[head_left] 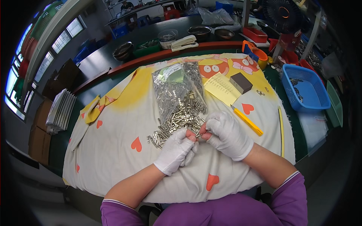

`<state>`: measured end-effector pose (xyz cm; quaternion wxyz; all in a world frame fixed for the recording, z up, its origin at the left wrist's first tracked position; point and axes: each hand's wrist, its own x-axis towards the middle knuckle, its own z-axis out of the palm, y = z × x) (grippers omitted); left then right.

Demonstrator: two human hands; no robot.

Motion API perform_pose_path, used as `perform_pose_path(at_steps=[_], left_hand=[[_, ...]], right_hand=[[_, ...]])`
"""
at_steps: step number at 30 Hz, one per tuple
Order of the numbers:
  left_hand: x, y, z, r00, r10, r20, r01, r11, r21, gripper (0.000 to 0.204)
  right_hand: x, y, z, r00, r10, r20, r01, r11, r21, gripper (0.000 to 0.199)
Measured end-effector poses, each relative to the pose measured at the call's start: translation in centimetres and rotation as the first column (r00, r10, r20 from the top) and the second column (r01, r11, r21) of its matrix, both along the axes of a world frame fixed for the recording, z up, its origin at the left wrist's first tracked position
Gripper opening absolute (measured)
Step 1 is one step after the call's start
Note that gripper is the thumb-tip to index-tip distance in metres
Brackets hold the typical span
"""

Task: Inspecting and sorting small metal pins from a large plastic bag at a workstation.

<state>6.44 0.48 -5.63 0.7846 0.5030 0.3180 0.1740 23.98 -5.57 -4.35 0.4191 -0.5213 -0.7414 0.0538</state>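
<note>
White gloves with bare fingertips cover both of my hands, which meet at the near edge of a pile of small silvery metal parts (pixel 174 125). Thumb and fingers of my left hand (pixel 176 151) are pinched on one small metal part (pixel 198 136). From the other side, my right hand (pixel 229 136) pinches at the same part, its fingertips almost touching the left ones. The fingers hide most of that part. Behind the hands, a clear plastic bag (pixel 164 90) full of similar parts lies with the loose pile spilling at its near end.
A patterned cloth (pixel 117 158) covers the table. Right of the bag lie a yellow note sheet (pixel 220 88), a dark block (pixel 241 83), a yellow cutter knife (pixel 247 120) and a few loose parts (pixel 260 92). A blue basket (pixel 311 94) stands far right; metal bowls (pixel 199 31) sit behind.
</note>
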Motion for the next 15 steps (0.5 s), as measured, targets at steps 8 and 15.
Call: perform_pose_path(at_steps=[8, 15], left_hand=[[-0.05, -0.06, -0.29, 1.0, -0.016, -0.016, 0.017, 0.999, 0.049, 0.028], [-0.02, -0.09, 0.05, 0.999, -0.029, -0.019, 0.03, 0.999, 0.041, 0.028]], right_hand=[[0.02, 0.13, -0.57, 0.999, 0.031, -0.016, -0.031, 0.999, 0.012, 0.017], [-0.04, 0.11, -0.19, 1.0, 0.031, -0.003, -0.031, 0.999, -0.044, 0.012]])
